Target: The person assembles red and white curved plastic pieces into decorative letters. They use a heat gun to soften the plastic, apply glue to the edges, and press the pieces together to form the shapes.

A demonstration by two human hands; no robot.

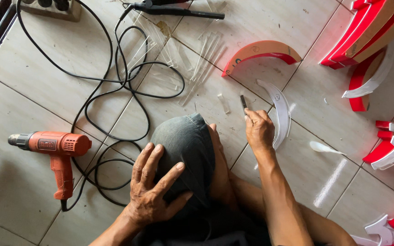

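The left hand (153, 184) lies spread flat over the raised knee (183, 150), holding nothing and seemingly bracing the body, while the right hand (258, 130) is closed around a small dark blade tool (243, 101), its tip up and away from the palm. Just beside that hand on the tiled floor (33, 100) lies the curved white strip (280, 111), a thin, glossy arc within easy reach.

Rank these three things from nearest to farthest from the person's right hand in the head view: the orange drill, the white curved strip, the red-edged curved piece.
From the right hand:
1. White curved strip, just to its right, beside the fingers.
2. Red-edged curved piece, on the tiles above it.
3. Orange drill, far to the left, past the knee.
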